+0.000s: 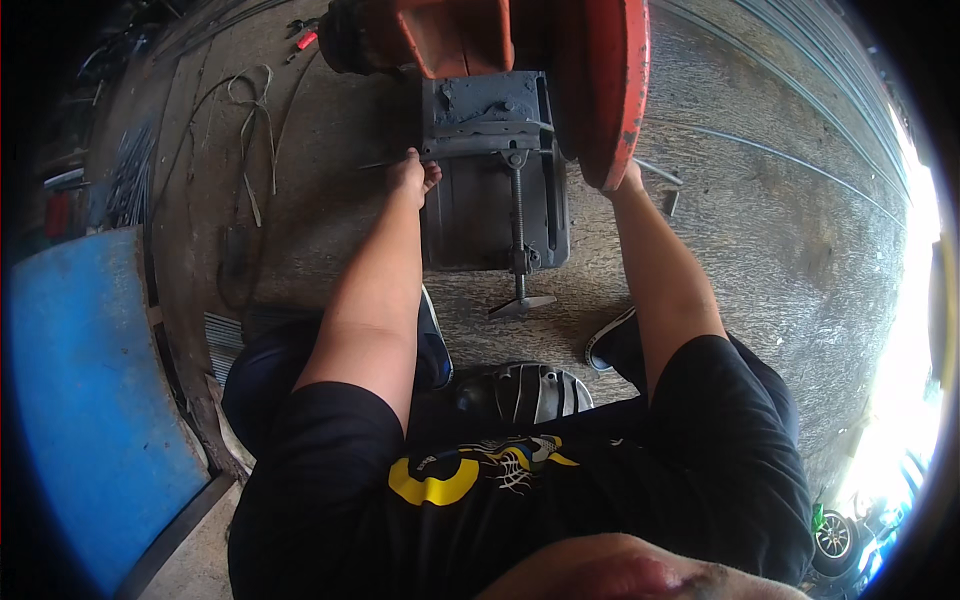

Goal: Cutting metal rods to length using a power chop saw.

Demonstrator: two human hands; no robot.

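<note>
A cut-off saw stands on the concrete floor in front of me, with a grey base and vise (495,150) and an orange blade guard (610,85). My left hand (412,175) grips a thin metal rod (375,165) lying across the vise at its left side. My right hand (628,180) reaches up under the orange guard; its fingers are hidden behind the guard. A screw handle (518,255) sticks out of the vise toward me.
A blue panel (85,400) stands at my left. Long steel rods (780,80) lie on the floor at the right. Loose wire (250,110) and a red-handled tool (303,40) lie at the upper left. My shoes (610,340) rest near the saw base.
</note>
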